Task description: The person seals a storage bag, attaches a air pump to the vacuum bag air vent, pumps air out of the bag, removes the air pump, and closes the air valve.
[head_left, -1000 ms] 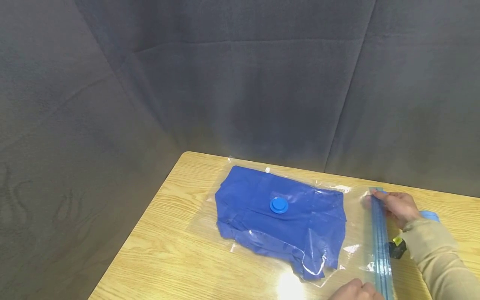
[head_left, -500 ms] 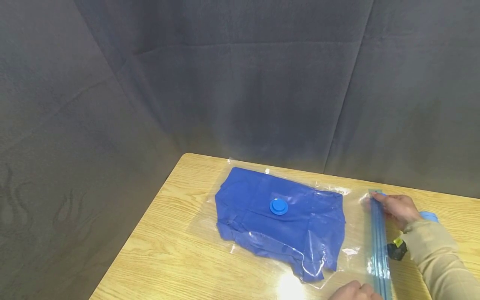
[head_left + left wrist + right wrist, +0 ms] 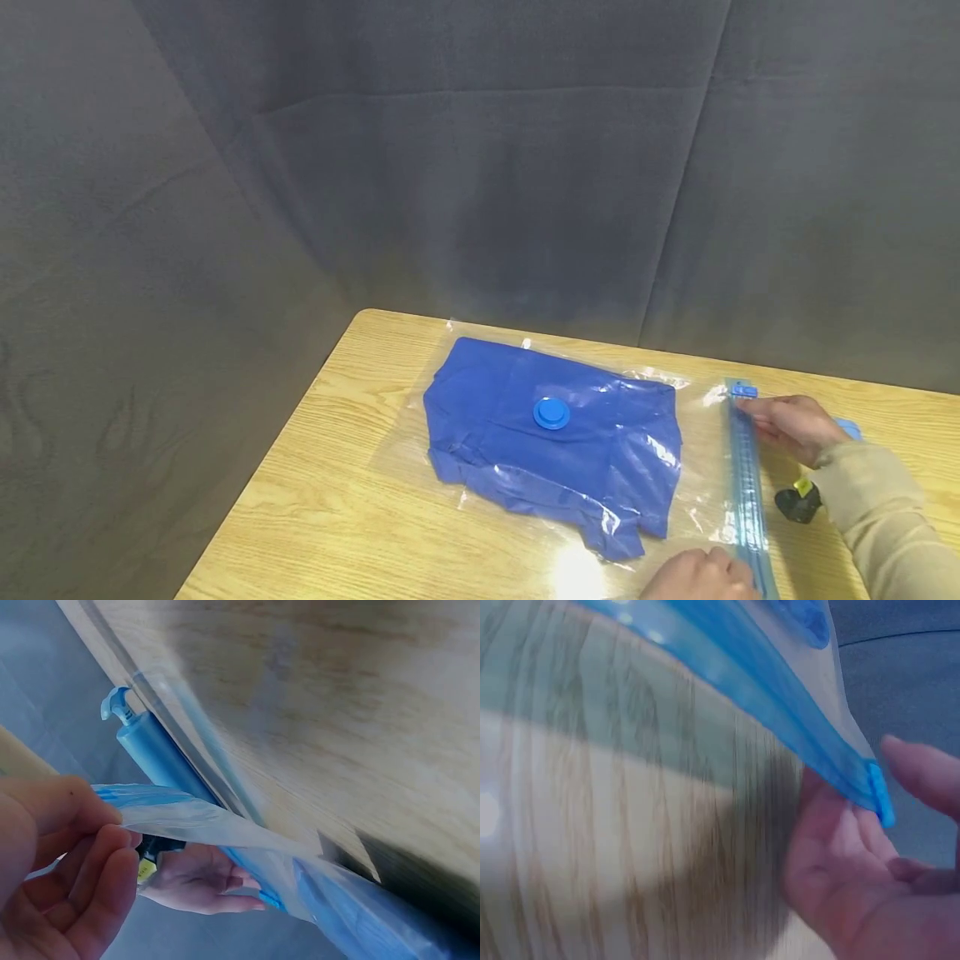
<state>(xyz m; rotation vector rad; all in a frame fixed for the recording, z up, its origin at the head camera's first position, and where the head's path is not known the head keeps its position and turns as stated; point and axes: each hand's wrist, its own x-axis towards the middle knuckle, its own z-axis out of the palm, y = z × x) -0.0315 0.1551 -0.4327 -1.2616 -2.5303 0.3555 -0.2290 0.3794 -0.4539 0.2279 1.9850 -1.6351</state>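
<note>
A clear vacuum storage bag (image 3: 705, 467) lies flat with folded blue cloth (image 3: 487, 417) inside and a round blue valve (image 3: 551, 412) on top. Its blue zip strip (image 3: 746, 483) runs along the right end, with a small blue slider (image 3: 744, 390) at the far end. My left hand (image 3: 701, 575) pinches the near end of the zipped edge, between thumb and fingers in the left wrist view. At the far end, my right hand (image 3: 795, 425) has its fingers under the strip beside the slider; in the right wrist view its thumb (image 3: 922, 772) stands apart from the slider.
A blue hand pump (image 3: 161, 754) lies on the wooden table (image 3: 315, 492) beyond my right wrist, mostly hidden in the head view. A dark thing with a yellow patch (image 3: 798, 502) sits by the right sleeve. Grey curtains (image 3: 480, 208) hang behind the table's far edge.
My right hand has shifted slightly towards me along the strip, uncovering the slider at its far end. My left hand still holds the near end. The head view has shifted slightly.
</note>
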